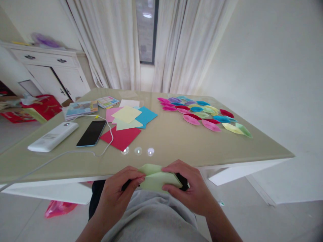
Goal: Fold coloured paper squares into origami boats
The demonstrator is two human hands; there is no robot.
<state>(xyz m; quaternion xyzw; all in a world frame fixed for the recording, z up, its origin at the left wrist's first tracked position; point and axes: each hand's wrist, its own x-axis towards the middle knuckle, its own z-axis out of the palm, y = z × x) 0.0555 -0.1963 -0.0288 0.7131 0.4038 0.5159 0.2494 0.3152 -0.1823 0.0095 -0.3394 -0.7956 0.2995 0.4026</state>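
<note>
A light green sheet of paper (157,181), partly folded, is held between both hands just off the table's near edge. My left hand (119,190) pinches its left end between thumb and fingers. At the other end, my right hand (189,185) grips the paper with the thumb below and the fingers on top. Beyond my hands lie loose square papers in red (122,137), blue (147,116) and pale yellow (127,114). Many folded leaf-shaped papers, such as a pink one (211,125) and a pale yellow one (232,128), are spread over the table's right side.
On the left of the table (166,144) are a black-screened phone (91,133), a white power bank (53,136) and a white cable (65,153). Behind them sit booklets (82,109). A white cabinet (50,70) and red bags (44,106) stand at the far left.
</note>
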